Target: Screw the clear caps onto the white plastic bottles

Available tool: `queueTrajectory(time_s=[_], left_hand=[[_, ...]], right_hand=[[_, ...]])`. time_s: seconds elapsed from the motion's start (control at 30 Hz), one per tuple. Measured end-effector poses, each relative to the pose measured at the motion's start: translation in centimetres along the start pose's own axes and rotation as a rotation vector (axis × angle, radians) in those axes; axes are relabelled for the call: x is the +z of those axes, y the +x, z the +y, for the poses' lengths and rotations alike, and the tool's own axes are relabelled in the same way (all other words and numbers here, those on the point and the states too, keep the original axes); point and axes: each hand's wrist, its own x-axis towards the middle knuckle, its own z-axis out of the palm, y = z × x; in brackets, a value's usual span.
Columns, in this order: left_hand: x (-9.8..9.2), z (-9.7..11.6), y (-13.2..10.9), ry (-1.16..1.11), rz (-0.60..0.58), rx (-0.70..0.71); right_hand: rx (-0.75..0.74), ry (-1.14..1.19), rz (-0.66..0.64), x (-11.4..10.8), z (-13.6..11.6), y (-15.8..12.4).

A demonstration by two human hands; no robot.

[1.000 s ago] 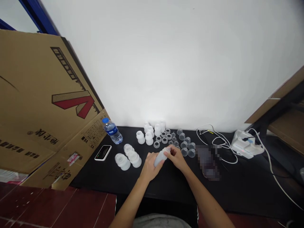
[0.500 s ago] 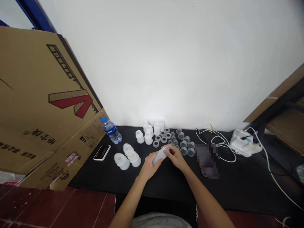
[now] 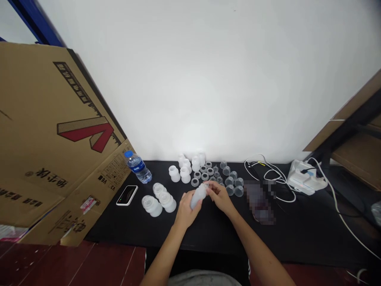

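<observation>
While both hands (image 3: 187,210) hold a frosted plastic piece (image 3: 198,196), clear cups (image 3: 233,184) sit beside.

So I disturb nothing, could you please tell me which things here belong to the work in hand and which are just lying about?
Part of the work: the frosted plastic piece held by the left hand and right hand; the frosted white pieces; the clear plastic cups; the clear rings.

Just lying about: the water bottle; the smartphone; the cardboard sheet; the white power strip.
</observation>
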Motion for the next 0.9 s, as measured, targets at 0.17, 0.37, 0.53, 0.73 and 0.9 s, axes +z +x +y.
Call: queueTrajectory(time_s=[0.17,0.37,0.53,0.73,0.9], left_hand=[[0.1,-0.3,0.0,-0.114,0.052,-0.093],[0.1,0.1,0.4,-0.126,0.015,-0.055],[0.4,-0.1,0.4,-0.121,0.095,-0.125],[1.3,-1.6,0.4,-0.208,0.201,-0.224],[1.9,-2.5,0.2,-0.395,0.232,-0.267]], right_hand=[[0.017,-0.022,0.019,-1.2,-0.5,0.3],[-0.031,-0.172,-0.068,-0.1,0.0,-0.2],[-0.152,-0.528,0.135,-1.0,-0.7,-0.2],[-0.055,-1.251,0.556,-5.3,-2.3,-0.2],[0.165,-1.413,0.419,-5.7,-2.4,-0.2]])
